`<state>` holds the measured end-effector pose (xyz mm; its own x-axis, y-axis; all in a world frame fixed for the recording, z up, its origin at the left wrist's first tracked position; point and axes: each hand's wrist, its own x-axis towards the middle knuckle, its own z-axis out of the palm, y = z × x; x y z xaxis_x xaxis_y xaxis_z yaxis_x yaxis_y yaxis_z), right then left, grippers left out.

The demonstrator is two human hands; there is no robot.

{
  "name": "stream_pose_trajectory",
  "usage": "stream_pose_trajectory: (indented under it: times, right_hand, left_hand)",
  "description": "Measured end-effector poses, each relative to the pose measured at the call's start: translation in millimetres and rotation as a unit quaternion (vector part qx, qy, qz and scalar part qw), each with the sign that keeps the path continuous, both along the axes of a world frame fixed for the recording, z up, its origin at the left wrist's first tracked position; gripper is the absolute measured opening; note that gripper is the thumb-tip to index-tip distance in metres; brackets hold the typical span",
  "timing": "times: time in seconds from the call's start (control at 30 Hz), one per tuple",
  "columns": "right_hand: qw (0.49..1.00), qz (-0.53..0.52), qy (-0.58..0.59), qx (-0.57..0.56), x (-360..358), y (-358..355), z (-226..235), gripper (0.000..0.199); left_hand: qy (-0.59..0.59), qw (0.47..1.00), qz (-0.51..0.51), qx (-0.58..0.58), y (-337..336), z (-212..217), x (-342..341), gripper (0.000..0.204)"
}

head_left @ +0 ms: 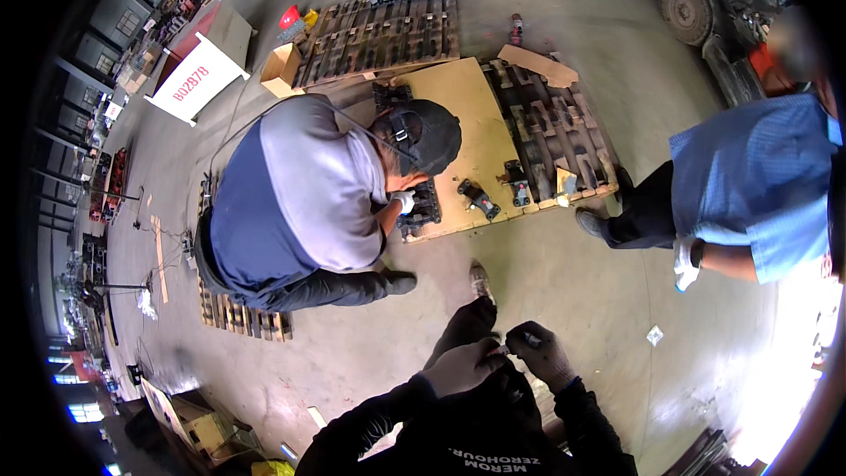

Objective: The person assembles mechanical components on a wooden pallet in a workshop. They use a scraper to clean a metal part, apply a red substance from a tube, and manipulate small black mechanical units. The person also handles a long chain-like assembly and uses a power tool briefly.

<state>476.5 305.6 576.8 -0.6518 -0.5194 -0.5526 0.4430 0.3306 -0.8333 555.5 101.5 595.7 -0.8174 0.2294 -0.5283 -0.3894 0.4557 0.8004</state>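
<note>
Concrete floor (582, 291) behind them, left hand (463, 368) and right hand (542, 358), near six o'clock, seem to pinch a small pale object (501, 350), fingers narrowed, best braced against each other.

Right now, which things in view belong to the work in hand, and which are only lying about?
Work in hand, as it appears:
- small pale item between left hand and right hand, too small to identify
- black part at a co-worker's gloved hand

Apparently lying about:
- red helmet-like object
- open cardboard box
- flat cardboard piece
</note>
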Motion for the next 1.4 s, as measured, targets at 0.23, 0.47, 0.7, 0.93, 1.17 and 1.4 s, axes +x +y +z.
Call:
stream_pose_trajectory:
  times: [0.23, 0.47, 0.7, 0.93, 1.17, 1.4]
  right_hand:
    - [0.977, -0.16, -0.136, 0.018, -106, -10, -64, 0.04]
    - [0.918, -0.301, -0.257, 0.031, -95, -32, -338, 0.015]
    - [0.951, -0.079, -0.006, 0.299, 40, -16, -485, 0.025]
    - [0.932, 0.032, -0.124, 0.338, 178, 97, -400, 0.013]
    - [0.918, -0.111, 0.107, 0.365, -45, 75, -531, 0.015]
    - [0.877, -0.448, 0.031, 0.171, -360, 91, -683, 0.051]
  left_hand:
    - [-0.028, 0.996, 0.084, 0.033, -14, -34, -86, 0.035]
    - [-0.089, 0.985, 0.141, -0.032, -13, -114, -130, 0.039]
    - [-0.14, 0.954, 0.261, 0.04, 22, -244, -158, 0.028]
    - [-0.246, 0.881, 0.377, 0.149, 72, -321, -170, 0.024]
    - [-0.195, 0.866, 0.419, 0.193, 98, -398, -201, 0.025]
    - [-0.131, 0.864, 0.424, 0.239, 88, -505, -275, 0.019]
